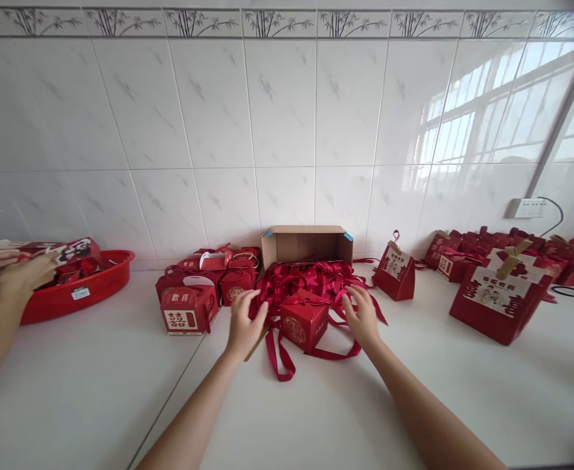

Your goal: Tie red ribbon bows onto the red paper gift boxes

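A small red gift box [302, 324] with a gold round print stands between my hands on the white table. My left hand [246, 323] is open at the left of the box, fingers apart and holding nothing. On the other side my right hand [364, 316] is also open, its fingers spread near the ribbons. A heap of dark red ribbons [311, 281] spills from an open cardboard box [306, 247] behind the gift box. Loose ribbon loops [281, 362] trail onto the table in front.
Several finished-looking red boxes [189, 310] stand at left. A red house-shaped box [395, 274], a larger one [499, 297] and several more are at right. At far left, another person's hands [20, 274] work over a red basin [79, 294]. A power strip [528, 208] is on the tiled wall.
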### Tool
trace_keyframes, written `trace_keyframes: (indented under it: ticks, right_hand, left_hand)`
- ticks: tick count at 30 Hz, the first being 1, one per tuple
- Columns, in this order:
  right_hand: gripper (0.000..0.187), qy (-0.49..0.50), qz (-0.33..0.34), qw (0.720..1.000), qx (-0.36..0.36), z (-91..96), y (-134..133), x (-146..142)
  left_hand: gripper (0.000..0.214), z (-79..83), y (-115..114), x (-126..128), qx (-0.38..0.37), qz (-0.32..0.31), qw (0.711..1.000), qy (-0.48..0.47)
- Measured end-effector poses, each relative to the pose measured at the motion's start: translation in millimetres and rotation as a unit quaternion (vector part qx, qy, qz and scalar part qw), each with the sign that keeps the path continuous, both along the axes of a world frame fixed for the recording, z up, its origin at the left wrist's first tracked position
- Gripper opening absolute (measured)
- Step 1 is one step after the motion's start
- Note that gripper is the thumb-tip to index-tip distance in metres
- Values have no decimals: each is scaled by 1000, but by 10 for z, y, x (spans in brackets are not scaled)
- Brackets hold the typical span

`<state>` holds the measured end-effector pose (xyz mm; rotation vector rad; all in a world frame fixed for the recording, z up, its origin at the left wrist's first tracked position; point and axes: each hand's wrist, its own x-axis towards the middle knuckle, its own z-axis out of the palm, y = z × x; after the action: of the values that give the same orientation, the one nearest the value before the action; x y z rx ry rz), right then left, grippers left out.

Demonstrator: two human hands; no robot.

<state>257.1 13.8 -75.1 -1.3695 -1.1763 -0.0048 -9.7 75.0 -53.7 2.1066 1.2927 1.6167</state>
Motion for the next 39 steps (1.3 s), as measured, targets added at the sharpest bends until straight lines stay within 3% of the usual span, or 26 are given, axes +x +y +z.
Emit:
trace_keyframes:
  ticks: [2, 4, 12, 16, 19, 22, 25, 27, 31, 34, 39]
  right_hand:
    - [39, -56, 70, 995, -30, -2, -29, -151]
    - [40, -61, 108, 991, -56, 15, -77, -260]
    - [30, -119, 235, 958, -117, 222, -395, -495]
    - [26, -69, 311, 936, -146, 241, -432, -584]
    - [24, -16, 335, 929, -158, 257, -422, -582]
    - [21, 19, 377, 914, -147, 306, -424, -525]
    - [21, 44, 422, 895, -135, 375, -447, -450]
    - [20, 56, 442, 885, -138, 418, -469, -404]
    - [15, 60, 442, 880, -163, 465, -498, -342]
    - [5, 22, 385, 906, -173, 453, -493, -336]
    - [6, -96, 307, 940, -114, 443, -501, -351]
  left_hand:
    - [40, -73, -65, 162, -37, -88, 995, -7]
    - [44, -125, -109, 262, -67, -129, 989, -22]
    - [40, -53, -137, 216, -122, -193, 973, -40]
    - [34, 19, -161, 206, -121, -228, 966, 13]
    - [22, 69, -181, 215, -91, -208, 973, 36]
    - [15, 126, -230, 218, -15, -151, 987, 60]
    - [14, 188, -307, 207, 61, -116, 984, 119]
    - [13, 221, -350, 192, 70, -115, 979, 150]
    - [14, 249, -374, 155, -12, -147, 977, 151]
    - [19, 246, -370, 144, -76, -188, 970, 136]
    - [26, 242, -394, 154, -130, -237, 958, 94]
